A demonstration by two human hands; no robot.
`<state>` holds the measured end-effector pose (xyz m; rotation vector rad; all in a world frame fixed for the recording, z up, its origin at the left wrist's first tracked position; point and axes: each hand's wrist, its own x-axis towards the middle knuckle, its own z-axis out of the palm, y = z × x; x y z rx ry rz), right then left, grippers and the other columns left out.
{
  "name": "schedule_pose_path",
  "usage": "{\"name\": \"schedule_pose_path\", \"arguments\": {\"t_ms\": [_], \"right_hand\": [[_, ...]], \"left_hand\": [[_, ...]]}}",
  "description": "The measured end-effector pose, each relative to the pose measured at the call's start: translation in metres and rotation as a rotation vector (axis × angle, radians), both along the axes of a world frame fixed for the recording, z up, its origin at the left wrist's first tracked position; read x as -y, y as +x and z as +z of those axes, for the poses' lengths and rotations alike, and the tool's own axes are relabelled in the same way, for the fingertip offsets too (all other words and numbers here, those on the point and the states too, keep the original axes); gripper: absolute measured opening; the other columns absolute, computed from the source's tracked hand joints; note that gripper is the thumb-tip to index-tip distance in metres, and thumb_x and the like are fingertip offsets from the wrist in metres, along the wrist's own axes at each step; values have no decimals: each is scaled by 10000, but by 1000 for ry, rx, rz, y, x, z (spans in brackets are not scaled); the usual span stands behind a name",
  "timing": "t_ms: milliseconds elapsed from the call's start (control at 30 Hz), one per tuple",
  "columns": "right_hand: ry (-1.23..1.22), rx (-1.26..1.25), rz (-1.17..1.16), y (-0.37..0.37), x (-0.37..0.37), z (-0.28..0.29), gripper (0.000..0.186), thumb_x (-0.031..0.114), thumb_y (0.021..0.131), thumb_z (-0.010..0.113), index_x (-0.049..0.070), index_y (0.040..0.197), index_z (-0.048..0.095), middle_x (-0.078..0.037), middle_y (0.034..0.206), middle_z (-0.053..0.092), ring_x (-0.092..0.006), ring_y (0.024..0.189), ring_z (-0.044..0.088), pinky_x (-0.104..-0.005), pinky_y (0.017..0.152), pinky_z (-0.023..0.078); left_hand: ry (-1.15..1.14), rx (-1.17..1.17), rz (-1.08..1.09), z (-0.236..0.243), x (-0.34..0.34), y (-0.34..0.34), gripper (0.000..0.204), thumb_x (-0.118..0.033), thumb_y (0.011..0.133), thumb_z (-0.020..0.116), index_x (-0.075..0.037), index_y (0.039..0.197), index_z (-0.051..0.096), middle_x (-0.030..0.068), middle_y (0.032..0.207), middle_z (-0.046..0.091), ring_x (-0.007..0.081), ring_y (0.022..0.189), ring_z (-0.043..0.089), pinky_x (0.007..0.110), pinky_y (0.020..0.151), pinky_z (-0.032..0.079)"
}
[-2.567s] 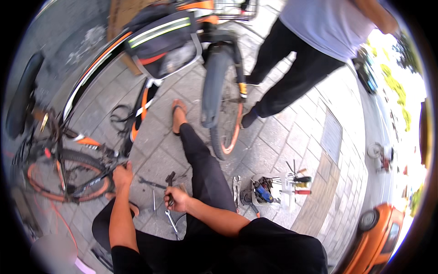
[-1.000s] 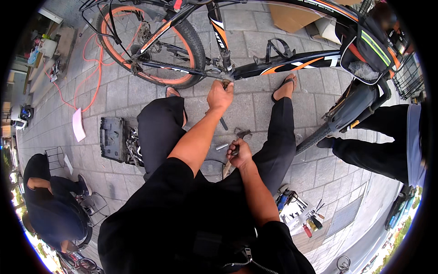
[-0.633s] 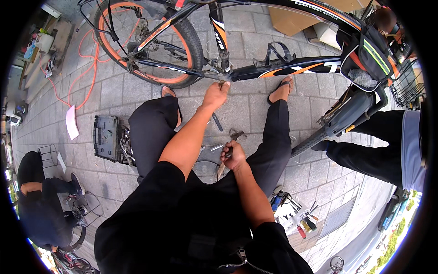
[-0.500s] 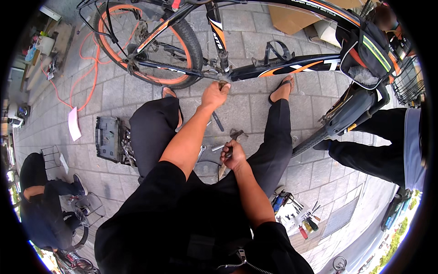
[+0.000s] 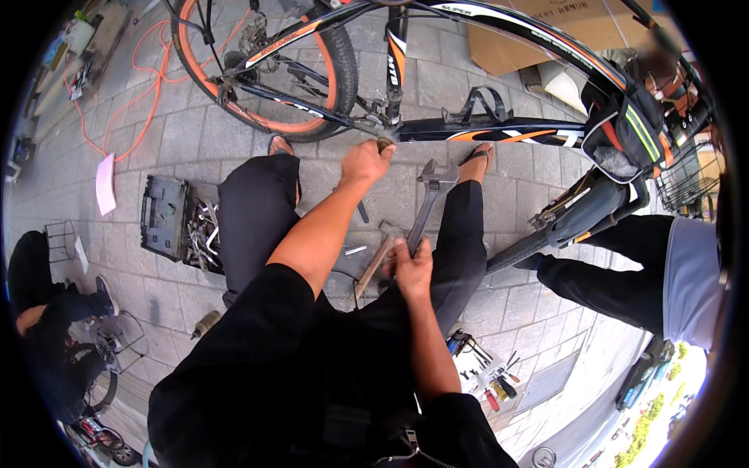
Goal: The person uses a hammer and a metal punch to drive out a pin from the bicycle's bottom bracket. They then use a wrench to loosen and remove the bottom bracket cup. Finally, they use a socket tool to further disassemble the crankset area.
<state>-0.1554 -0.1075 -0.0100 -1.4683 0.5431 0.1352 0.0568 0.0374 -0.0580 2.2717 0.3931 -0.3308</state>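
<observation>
A black and orange mountain bike (image 5: 499,131) stands in front of me. My left hand (image 5: 365,162) is closed around a small round brownish metal piece (image 5: 385,145) at the bike's crank area; the fingers hide most of it. In my right hand (image 5: 412,265) is a large adjustable wrench (image 5: 426,204), gripped low on its handle, with its jaws pointing up toward the frame and touching nothing. Beside that hand, on the paving, lies a hammer (image 5: 374,265) with a wooden handle. A short metal tube (image 5: 356,250) and a dark flat bar (image 5: 363,212) are close by.
To the left, an open black tool case (image 5: 165,217) is full of metal tools. A tray (image 5: 473,368) with several screwdrivers lies at right. Another person's legs (image 5: 616,273) are beside the front wheel. An orange hose (image 5: 156,86) and cardboard box (image 5: 546,35) are farther off.
The adjustable wrench has come up off the low spot by the hammer in my right hand, its jaws now nearer the bike. My left hand stays at the crank area.
</observation>
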Motion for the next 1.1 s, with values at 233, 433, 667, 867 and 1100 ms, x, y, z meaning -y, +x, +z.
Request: {"name": "schedule_pose_path", "arguments": {"t_ms": [233, 433, 667, 867, 1100], "right_hand": [[-1270, 246, 659, 104, 73, 151, 362, 389, 1065, 622, 36, 988, 613, -256, 725, 625, -474, 682, 643, -517, 601, 477], [-1882, 335, 1384, 226, -28, 224, 307, 380, 1010, 639, 85, 1030, 722, -187, 798, 721, -410, 796, 710, -530, 704, 544], [-2139, -30, 1629, 264, -133, 212, 236, 284, 936, 738, 91, 1053, 808, -106, 1005, 793, -339, 975, 775, -432, 812, 623], [-2287, -144, 1795, 274, -195, 194, 235, 149, 877, 724, 106, 1086, 822, -88, 1090, 804, -279, 1021, 782, -378, 799, 619], [-2477, -374, 1853, 282, -241, 161, 229, 159, 860, 737, 117, 1061, 837, -93, 1081, 804, -261, 1016, 779, -330, 794, 605]], "left_hand": [[-879, -224, 360, -62, 10, -30, 353, -380, 998, 709, -102, 1210, 659, 32, 952, 716, 175, 767, 715, 357, 585, 523], [-1126, -197, 673, -62, -18, -44, 246, -324, 1041, 660, -112, 1165, 657, 7, 1013, 717, 146, 820, 699, 331, 599, 520], [-1351, -215, 647, -25, -37, -25, 292, -326, 1049, 659, -118, 1253, 666, 20, 1149, 743, 164, 953, 697, 353, 712, 553], [-1419, -237, 701, -24, -39, -19, 273, -316, 1046, 674, -108, 1222, 666, 23, 1129, 725, 193, 989, 694, 371, 744, 569], [-1505, -302, 797, -29, -31, -12, 288, -299, 1065, 643, -92, 1264, 632, 50, 1194, 682, 228, 1012, 695, 396, 777, 587]]}}
